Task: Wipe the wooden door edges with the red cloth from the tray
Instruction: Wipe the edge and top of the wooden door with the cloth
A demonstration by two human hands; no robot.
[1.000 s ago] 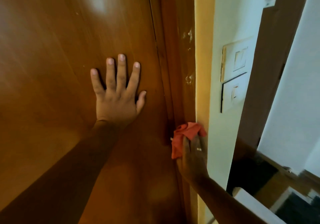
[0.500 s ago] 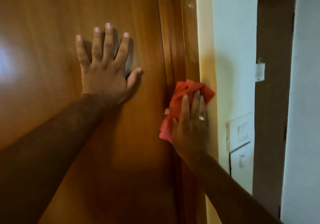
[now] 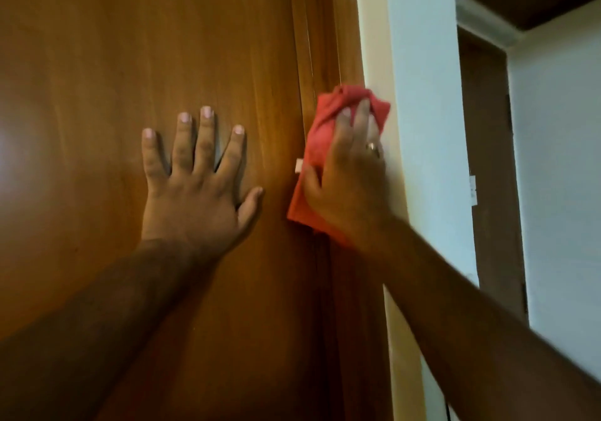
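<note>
A large brown wooden door (image 3: pixel 130 62) fills the left of the view, its right edge (image 3: pixel 320 46) running vertically beside the frame. My left hand (image 3: pixel 195 189) lies flat on the door panel with fingers spread, holding nothing. My right hand (image 3: pixel 349 179) presses a crumpled red cloth (image 3: pixel 320 121) against the door edge and frame; the cloth sticks out above my fingers and below my palm. A small white tag shows at the cloth's left side.
A cream strip of wall (image 3: pixel 374 46) and a pale white wall (image 3: pixel 422 127) stand right of the frame. Further right is a dark brown doorway (image 3: pixel 487 160) with another white wall (image 3: pixel 559 160) beyond it.
My right hand has slid the red cloth upward along the door edge. The view has tilted up, so the wall switches have left the frame. My left hand stays flat on the door.
</note>
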